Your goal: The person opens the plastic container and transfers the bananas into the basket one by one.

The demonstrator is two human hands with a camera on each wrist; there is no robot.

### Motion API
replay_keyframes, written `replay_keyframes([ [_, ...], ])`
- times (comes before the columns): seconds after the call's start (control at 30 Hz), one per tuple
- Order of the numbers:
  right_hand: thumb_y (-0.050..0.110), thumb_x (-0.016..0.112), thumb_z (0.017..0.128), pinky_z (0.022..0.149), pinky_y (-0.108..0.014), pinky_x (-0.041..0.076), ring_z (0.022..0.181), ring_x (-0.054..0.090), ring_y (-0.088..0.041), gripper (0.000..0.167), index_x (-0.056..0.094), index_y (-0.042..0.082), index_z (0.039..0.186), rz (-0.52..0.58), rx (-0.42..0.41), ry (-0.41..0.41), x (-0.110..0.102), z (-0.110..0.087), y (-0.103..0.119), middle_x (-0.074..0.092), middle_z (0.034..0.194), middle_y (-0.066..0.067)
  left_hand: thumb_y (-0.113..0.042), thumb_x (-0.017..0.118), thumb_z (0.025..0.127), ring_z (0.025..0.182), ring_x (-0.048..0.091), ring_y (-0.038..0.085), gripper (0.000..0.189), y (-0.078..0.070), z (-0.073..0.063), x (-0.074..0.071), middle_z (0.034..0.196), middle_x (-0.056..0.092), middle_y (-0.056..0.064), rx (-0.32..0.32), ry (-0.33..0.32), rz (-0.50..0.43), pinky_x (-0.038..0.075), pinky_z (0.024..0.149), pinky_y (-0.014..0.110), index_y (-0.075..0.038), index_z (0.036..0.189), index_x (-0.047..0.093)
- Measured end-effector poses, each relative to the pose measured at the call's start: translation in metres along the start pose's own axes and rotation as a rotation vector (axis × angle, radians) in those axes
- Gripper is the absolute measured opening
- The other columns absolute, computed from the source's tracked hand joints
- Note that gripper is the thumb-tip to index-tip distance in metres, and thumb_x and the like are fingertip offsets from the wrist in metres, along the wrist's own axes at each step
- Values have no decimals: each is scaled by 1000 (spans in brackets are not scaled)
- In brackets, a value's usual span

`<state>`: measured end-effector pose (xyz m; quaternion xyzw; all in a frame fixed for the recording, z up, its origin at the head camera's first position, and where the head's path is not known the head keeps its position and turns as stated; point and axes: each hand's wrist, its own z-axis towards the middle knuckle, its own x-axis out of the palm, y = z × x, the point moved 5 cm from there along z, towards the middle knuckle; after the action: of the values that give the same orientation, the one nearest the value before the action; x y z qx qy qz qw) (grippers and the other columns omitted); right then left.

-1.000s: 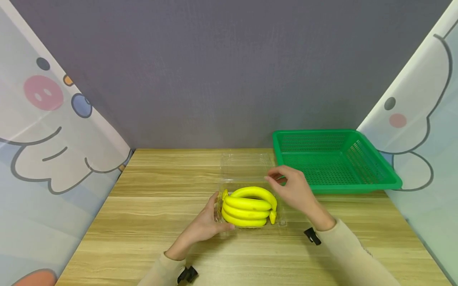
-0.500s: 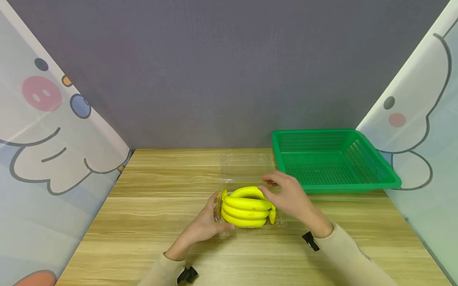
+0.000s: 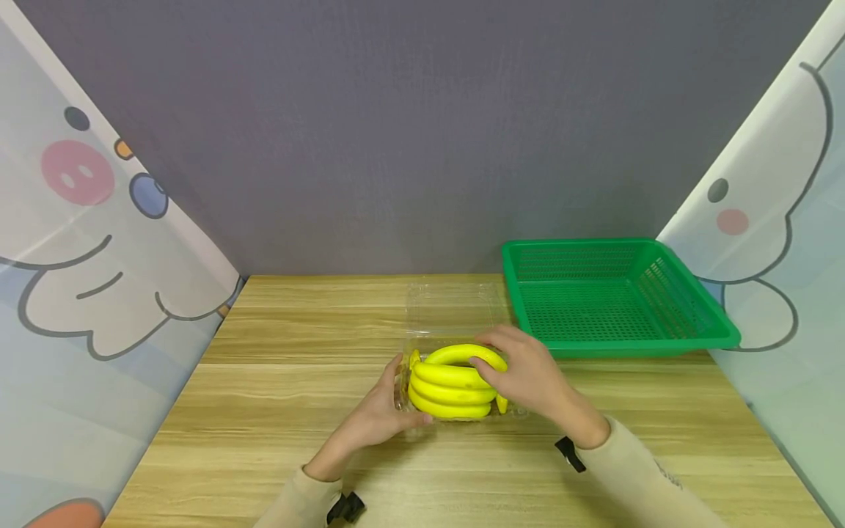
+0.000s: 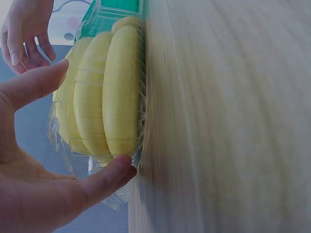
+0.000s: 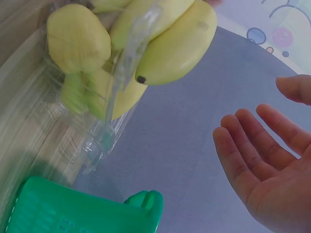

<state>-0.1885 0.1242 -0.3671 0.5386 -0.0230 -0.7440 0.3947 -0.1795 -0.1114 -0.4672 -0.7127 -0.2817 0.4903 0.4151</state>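
A bunch of yellow bananas (image 3: 452,396) lies in a clear plastic clamshell box, whose lid (image 3: 452,308) is folded back flat on the table behind it. My left hand (image 3: 378,416) holds the left end of the box, thumb at the near corner and fingers along the side. In the left wrist view its thumb and fingers span the box wall beside the bananas (image 4: 119,92). My right hand (image 3: 531,372) hovers over the right end of the bunch. The right wrist view shows its fingers (image 5: 238,160) loosely bent and apart from the bananas (image 5: 180,48), holding nothing.
A green perforated plastic basket (image 3: 643,345) stands at the back right, close behind the right hand. The wooden table (image 3: 277,345) meets a grey wall (image 3: 396,147) at the back. Cartoon-printed panels (image 3: 79,279) flank both sides.
My right hand has moved from beside the box's back right corner leftward and nearer, over the right end of the bananas. My left hand has kept its place on the box.
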Motion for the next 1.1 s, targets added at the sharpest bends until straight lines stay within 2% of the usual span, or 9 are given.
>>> replay_keyframes([
  [0.17,28,77,90,86,-45,58,104,67,-23,29,74,10,113,-18,11,28,6,-2,2,72,113,-1,-38,89,78,143,32,51,124,0,0,0,164,21,26,4,2,8,33,109,69,-4,163,5],
  [0.4,26,79,88,83,-41,58,100,67,-20,32,74,7,112,-26,-34,53,15,-4,3,72,109,-3,-37,89,77,144,31,50,123,0,0,0,164,23,24,2,-2,5,33,110,68,-4,163,6],
  [0.57,28,77,89,85,-44,58,103,68,-23,34,74,6,115,-32,-22,87,20,-5,2,72,113,-3,-38,89,77,144,31,49,123,1,0,0,164,24,24,-2,-6,18,32,110,69,-5,163,6],
  [0.83,28,78,88,81,-40,58,97,67,-20,33,74,7,113,-62,-29,106,26,-9,2,72,107,-3,-39,88,78,140,38,50,123,0,1,0,164,24,24,2,4,17,38,107,67,-5,163,6],
  [1.1,29,78,88,83,-42,58,100,67,-21,32,74,9,113,-86,-14,145,36,-14,-3,72,108,-2,-38,88,78,140,37,50,123,-1,0,0,164,24,24,4,0,19,37,107,68,-5,163,5],
])
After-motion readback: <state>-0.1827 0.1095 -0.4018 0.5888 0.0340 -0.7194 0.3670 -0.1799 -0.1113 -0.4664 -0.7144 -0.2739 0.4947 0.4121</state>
